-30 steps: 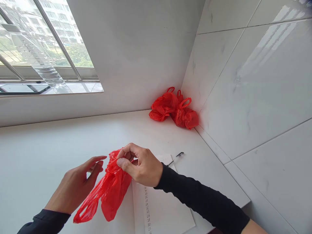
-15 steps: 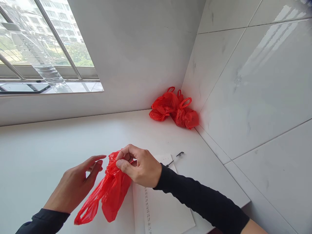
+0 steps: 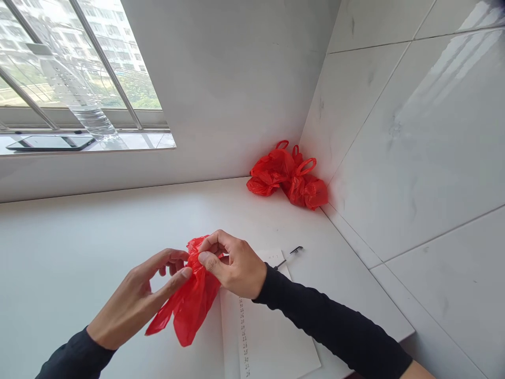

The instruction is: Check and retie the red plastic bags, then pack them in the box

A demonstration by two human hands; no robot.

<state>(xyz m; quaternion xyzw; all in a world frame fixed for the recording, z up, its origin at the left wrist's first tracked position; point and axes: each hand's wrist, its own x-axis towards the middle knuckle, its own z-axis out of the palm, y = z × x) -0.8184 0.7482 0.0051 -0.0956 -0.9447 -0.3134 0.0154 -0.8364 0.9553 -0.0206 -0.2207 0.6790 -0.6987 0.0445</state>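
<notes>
A crumpled red plastic bag (image 3: 192, 310) is held over the white desk, its lower part hanging in two loose tails. My right hand (image 3: 239, 268) pinches the bag near its gathered top between thumb and fingers. My left hand (image 3: 144, 295) is at the bag's left side, thumb and fingertips against the plastic. Its thumb and index finger stay apart, with no firm grip visible. Under the right wrist lies a paper notebook (image 3: 276, 337) with a handwritten column of numbers. A black-and-clear pen (image 3: 292, 253) rests at the notebook's top edge.
Several knotted red bags (image 3: 290, 176) are bunched in the far desk corner, against the tiled wall (image 3: 434, 147). On the window sill stand a clear water bottle (image 3: 89, 108) and, lying flat, a dark-framed tablet or phone (image 3: 55, 142). The desk's edge (image 3: 366, 268) runs along the right.
My left hand has moved right and now touches the bag, where before there was a gap. My right hand keeps its pinch. The view has shifted slightly left.
</notes>
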